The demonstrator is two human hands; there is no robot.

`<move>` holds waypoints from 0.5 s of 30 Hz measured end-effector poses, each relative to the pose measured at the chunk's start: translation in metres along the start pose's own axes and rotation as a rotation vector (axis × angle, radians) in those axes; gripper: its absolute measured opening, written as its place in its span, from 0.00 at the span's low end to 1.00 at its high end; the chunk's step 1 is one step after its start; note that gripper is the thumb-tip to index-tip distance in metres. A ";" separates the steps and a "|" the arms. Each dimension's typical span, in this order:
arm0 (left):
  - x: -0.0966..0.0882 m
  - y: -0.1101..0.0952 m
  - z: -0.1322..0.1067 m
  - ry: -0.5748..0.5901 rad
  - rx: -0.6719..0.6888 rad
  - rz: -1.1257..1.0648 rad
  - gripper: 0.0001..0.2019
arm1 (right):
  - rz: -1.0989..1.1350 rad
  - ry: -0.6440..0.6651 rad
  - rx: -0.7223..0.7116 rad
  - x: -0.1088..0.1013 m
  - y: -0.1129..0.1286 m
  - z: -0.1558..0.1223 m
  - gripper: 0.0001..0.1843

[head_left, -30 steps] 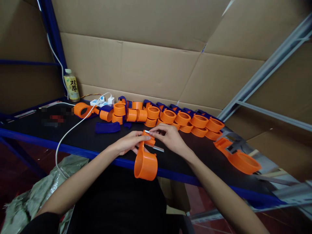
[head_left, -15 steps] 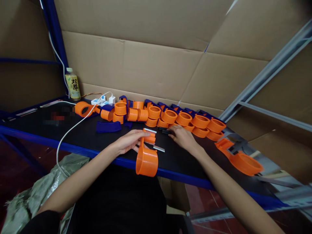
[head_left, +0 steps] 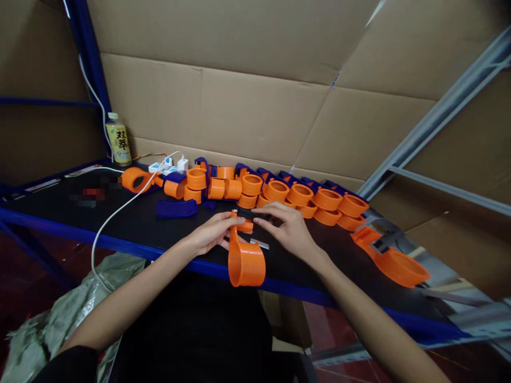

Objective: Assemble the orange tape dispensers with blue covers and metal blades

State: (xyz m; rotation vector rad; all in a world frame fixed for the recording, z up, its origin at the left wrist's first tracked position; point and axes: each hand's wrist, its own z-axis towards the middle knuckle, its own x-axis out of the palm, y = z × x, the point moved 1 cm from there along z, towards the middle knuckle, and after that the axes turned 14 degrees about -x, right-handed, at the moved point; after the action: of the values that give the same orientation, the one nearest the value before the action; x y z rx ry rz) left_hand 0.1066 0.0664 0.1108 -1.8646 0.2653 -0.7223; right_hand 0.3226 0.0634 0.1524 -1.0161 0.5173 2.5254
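Observation:
My left hand (head_left: 214, 232) is closed around the upper part of an orange plastic tape dispenser (head_left: 248, 264), its round ring hanging down over the table's front edge. Between the fingers of my right hand (head_left: 289, 229) is a small black strip-shaped piece (head_left: 246, 213), held against the dispenser's top end. The black piece covers most of a toothed metal blade there, and only a bit of its left end shows. On the table just behind the ring lies a flat silver metal strip (head_left: 260, 243), touched by neither hand.
Stacked orange and blue dispensers (head_left: 300, 195) line the back of the black table (head_left: 131, 221). A blue flat piece (head_left: 176, 208) lies front left of them. A white cable (head_left: 120, 209) crosses the left side from a power strip (head_left: 159, 168). A bottle (head_left: 118, 139) stands back left.
My right hand has picked up the black piece from the table and brought it left onto the dispenser's toothed end. The dispenser's ring has swung slightly right.

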 end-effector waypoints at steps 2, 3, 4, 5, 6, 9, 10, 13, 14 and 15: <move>0.000 0.000 0.000 0.000 0.011 -0.013 0.17 | -0.075 -0.036 -0.066 0.006 0.002 -0.001 0.12; 0.000 0.000 0.000 -0.004 0.016 -0.019 0.17 | -0.112 -0.044 -0.089 0.008 0.002 -0.002 0.12; 0.000 0.000 0.000 -0.010 0.022 -0.023 0.16 | -0.144 -0.047 -0.107 0.010 0.002 -0.004 0.13; 0.000 0.000 0.000 -0.015 0.027 -0.023 0.16 | -0.167 -0.042 -0.120 0.012 0.002 -0.005 0.13; 0.000 0.000 0.000 -0.022 0.032 -0.017 0.15 | -0.182 -0.036 -0.128 0.014 0.002 -0.007 0.13; 0.001 0.001 0.000 -0.051 0.043 0.033 0.16 | -0.179 -0.047 -0.117 0.017 0.006 -0.011 0.13; 0.001 0.001 0.000 -0.062 0.046 0.052 0.17 | -0.166 -0.057 -0.101 0.018 0.009 -0.011 0.13; 0.003 0.003 -0.001 -0.076 0.050 0.087 0.19 | -0.146 -0.091 -0.063 0.022 0.016 -0.011 0.12; 0.003 0.004 -0.001 -0.075 0.047 0.088 0.19 | -0.156 -0.099 -0.073 0.023 0.018 -0.010 0.12; 0.004 0.005 -0.001 -0.075 0.042 0.084 0.19 | -0.170 -0.106 -0.094 0.024 0.021 -0.010 0.12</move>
State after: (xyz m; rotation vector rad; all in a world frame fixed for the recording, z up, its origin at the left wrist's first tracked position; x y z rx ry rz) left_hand 0.1096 0.0616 0.1076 -1.8253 0.2765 -0.5953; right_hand 0.3026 0.0456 0.1322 -0.9118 0.2730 2.4544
